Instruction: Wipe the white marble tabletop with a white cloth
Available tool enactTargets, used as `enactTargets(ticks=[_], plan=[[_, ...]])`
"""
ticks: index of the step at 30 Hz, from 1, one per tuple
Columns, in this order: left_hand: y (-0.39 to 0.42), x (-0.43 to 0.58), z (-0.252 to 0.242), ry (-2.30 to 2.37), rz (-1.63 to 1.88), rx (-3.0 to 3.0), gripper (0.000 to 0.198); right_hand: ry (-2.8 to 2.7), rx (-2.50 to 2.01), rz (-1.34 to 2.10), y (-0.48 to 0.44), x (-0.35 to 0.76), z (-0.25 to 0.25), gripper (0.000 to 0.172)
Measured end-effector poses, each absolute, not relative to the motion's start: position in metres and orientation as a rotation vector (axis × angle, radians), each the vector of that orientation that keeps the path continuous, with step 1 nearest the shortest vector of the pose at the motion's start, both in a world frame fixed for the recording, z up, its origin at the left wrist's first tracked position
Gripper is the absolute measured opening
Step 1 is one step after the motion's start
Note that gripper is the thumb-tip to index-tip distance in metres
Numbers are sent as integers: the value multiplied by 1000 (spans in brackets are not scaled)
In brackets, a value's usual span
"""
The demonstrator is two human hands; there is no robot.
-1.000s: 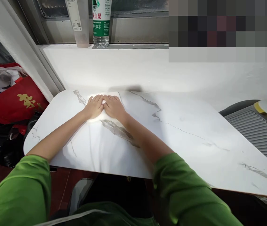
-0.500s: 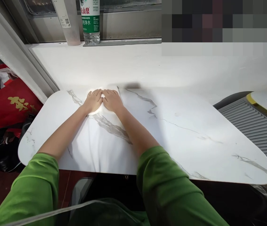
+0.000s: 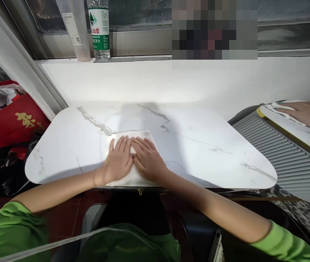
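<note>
A folded white cloth [image 3: 141, 136] lies near the front edge of a white marble-pattern table [image 3: 204, 149]. My left hand [image 3: 118, 160] and my right hand [image 3: 148, 158] rest side by side flat on the cloth, fingers stretched out and pointing away from me. Both hands press down on the cloth and grip nothing. Green sleeves cover my upper arms.
A water bottle [image 3: 99, 31] and a clear tube-like container [image 3: 75, 31] stand on the white window ledge [image 3: 171, 80]. A red bag [image 3: 15, 122] lies at left. At right are a grey ribbed panel [image 3: 286, 153] and another person's hand [image 3: 307, 112] on a second table.
Both hands have slid with the cloth from the table's far side back to its front edge, towards me. My arms are now bent and drawn in.
</note>
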State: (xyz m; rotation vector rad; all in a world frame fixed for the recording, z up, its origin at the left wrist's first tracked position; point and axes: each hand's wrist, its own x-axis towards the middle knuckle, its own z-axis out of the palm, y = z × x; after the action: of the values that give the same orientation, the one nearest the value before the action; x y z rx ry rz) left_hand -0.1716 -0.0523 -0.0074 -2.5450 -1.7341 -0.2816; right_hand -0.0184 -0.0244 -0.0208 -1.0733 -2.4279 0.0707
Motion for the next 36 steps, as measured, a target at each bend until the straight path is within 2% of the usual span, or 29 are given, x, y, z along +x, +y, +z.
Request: enactTargets(ticks=[4,8,18,25,36], plan=[[-65,-162,-4,-1682,-274,-2625,54,-2405,-1096,73,-44,-6,-20,47],[-48,-160,0,-1708,-229,-2666,54,-2409,-1089,124,-24,-5,-19,45],[80,-161,0,-1916,-291,-2584,52,-2403,-1130,170,114,-20,-18,41],[150,-162,-3,-1888,-410,-2543,47,-2354,-1211,186,180,-24,-21,43],[138,-156,-6,-1900,-468,-2527,49,-2365,-1216,162,166,-17,-21,45]])
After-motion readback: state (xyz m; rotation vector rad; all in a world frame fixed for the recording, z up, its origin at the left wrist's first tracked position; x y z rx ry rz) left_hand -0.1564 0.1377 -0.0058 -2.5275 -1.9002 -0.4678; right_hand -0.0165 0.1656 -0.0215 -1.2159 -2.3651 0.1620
